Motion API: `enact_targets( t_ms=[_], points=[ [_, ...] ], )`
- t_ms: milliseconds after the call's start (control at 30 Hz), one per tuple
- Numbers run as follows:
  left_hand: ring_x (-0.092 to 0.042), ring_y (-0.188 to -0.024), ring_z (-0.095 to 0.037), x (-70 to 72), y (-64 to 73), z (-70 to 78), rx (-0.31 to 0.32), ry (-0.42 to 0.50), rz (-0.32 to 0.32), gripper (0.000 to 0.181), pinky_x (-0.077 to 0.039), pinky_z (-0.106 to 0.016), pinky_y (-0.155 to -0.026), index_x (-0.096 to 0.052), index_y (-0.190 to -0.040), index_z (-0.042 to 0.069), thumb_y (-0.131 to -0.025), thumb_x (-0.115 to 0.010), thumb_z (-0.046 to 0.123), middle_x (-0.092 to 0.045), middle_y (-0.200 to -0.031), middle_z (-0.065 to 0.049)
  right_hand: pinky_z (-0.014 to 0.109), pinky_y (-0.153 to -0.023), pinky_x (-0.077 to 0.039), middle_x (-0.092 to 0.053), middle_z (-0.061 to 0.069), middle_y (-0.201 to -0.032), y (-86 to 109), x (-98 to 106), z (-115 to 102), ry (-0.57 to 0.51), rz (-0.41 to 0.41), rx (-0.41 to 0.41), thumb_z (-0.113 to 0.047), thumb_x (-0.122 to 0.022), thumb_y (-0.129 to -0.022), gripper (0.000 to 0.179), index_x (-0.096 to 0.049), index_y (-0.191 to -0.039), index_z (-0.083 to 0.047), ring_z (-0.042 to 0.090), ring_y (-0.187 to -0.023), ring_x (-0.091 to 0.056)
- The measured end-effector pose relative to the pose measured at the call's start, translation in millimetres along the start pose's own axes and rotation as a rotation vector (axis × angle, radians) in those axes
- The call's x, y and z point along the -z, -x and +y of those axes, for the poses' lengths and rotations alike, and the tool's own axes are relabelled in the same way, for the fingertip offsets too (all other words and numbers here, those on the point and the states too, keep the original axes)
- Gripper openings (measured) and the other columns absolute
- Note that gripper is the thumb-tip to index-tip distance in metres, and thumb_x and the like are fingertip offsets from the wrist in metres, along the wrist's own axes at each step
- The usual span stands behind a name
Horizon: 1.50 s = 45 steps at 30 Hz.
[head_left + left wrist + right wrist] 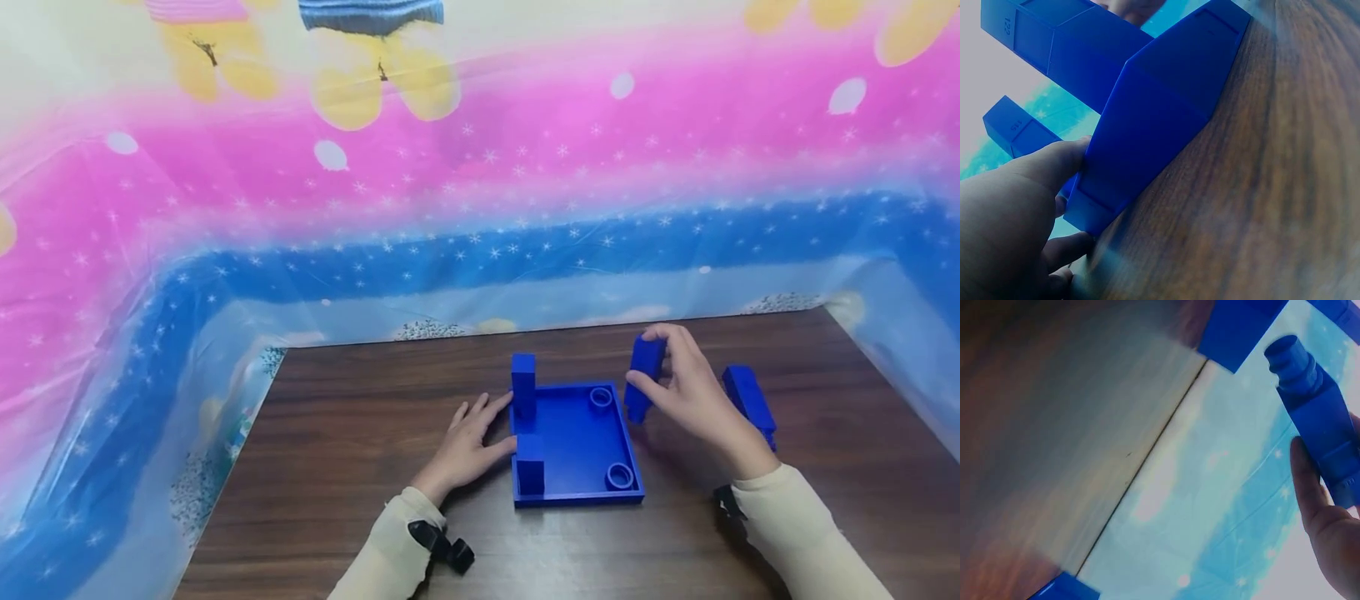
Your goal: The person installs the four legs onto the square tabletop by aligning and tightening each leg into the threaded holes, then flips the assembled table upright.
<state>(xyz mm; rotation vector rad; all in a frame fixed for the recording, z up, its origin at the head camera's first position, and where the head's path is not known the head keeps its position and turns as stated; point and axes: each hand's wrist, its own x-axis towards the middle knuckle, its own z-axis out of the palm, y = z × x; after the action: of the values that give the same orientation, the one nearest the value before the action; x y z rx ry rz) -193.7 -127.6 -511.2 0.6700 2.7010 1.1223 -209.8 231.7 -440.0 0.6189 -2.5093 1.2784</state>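
Tray [577, 442], blue, square and low-walled, sits at the lower centre of the head view with two corners filled: an upright post [523, 383] at its upper left and a second post [530, 471] at its lower left. Its right corners show only bare sockets, an upper ring [601, 399] and a lower ring [619, 476], so the work looks about half done. At lower right, the right hand [693, 396] pinches a third post [645, 375], apart from the tray; a fourth post [750, 404] lies beyond it on the brown wood-grain table [360, 400]. The left hand [465, 450] is spread wide, touching the tray's left side. Behind hangs a pink and blue cloth [450, 200] (dotted with snowflakes).

Left wrist view: the tray's smooth, plastic-looking wall slants through the middle, the thumb against it, while square-sided posts jut toward the upper left (numbers mark their ends).

Right wrist view: the held post, at the right edge, ends in a round, ridged plug, perhaps a screw thread. Other blue shapes are too cropped to name.
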Motion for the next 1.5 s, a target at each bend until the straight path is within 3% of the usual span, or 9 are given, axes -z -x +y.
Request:
enact_targets(
  t_ms=[233, 467, 767, 1000, 1133, 1500],
  points=[
    [-0.022, -0.16, -0.035, 0.9, 0.5, -1.5, -0.002, 0.0, -0.005, 0.072, -0.005, -0.057, -0.129, -0.038, -0.166, 0.019, -0.104, -0.065, 0.044, -0.043, -0.166, -0.009, 0.031, -0.067, -0.064, -0.049, 0.025, -0.119, -16.2, -13.7, -8.2, -0.013, 0.123, 0.083, 0.011, -0.077, -0.089, 0.051, -0.044, -0.127, 0.005, 0.04, -0.09, -0.069],
    [-0.022, -0.16, -0.034, -0.3, 0.2, -2.4, -0.009, -0.009, 0.003, 0.071, -0.005, -0.057, -0.129, -0.039, -0.165, 0.019, -0.104, -0.066, 0.042, -0.042, -0.166, -0.008, 0.041, -0.07, -0.065, -0.047, 0.026, -0.122, -25.3, -21.3, -9.3, -0.01, 0.113, 0.099, 0.013, -0.079, -0.087, 0.052, -0.044, -0.124, 0.003, 0.041, -0.097, -0.067],
    [-0.025, -0.159, -0.038, -1.1, 0.2, -4.1, -0.042, -0.015, 0.006, 0.071, -0.008, -0.061, -0.128, -0.04, -0.165, 0.016, -0.104, -0.066, 0.043, -0.044, -0.165, -0.011, 0.027, -0.063, -0.062, -0.048, 0.022, -0.118, -31.1, -36.1, -7.1, 0.016, 0.062, 0.141, 0.011, -0.078, -0.089, 0.049, -0.045, -0.122, 0.001, 0.032, -0.085, -0.068],
    [-0.022, -0.16, -0.035, -0.5, 0.1, -3.0, -0.022, -0.005, 0.006, 0.072, -0.005, -0.058, -0.129, -0.039, -0.165, 0.018, -0.104, -0.066, 0.043, -0.043, -0.166, -0.009, 0.023, -0.052, -0.05, -0.048, 0.019, -0.114, -31.9, -40.3, -5.0, 0.077, 0.066, 0.174, 0.007, -0.081, -0.089, 0.048, -0.046, -0.12, -0.002, 0.022, -0.074, -0.057],
    [-0.022, -0.16, -0.034, 0.7, 0.1, -1.5, -0.014, -0.002, 0.001, 0.072, -0.005, -0.057, -0.129, -0.038, -0.166, 0.018, -0.104, -0.066, 0.042, -0.042, -0.166, -0.009, 0.024, -0.052, -0.048, -0.05, 0.02, -0.115, -32.3, -41.4, -3.0, 0.099, 0.083, 0.175, 0.006, -0.082, -0.088, 0.047, -0.047, -0.119, -0.001, 0.023, -0.076, -0.055],
    [-0.022, -0.16, -0.035, 0.8, -0.5, -1.4, -0.018, 0.004, 0.0, 0.072, -0.005, -0.058, -0.129, -0.038, -0.165, 0.017, -0.104, -0.067, 0.041, -0.043, -0.165, -0.01, 0.028, -0.054, -0.058, -0.062, 0.024, -0.11, -33.4, -40.2, -4.8, 0.077, 0.122, 0.133, 0.004, -0.086, -0.084, 0.052, -0.05, -0.121, -0.001, 0.032, -0.083, -0.069]
  ],
)
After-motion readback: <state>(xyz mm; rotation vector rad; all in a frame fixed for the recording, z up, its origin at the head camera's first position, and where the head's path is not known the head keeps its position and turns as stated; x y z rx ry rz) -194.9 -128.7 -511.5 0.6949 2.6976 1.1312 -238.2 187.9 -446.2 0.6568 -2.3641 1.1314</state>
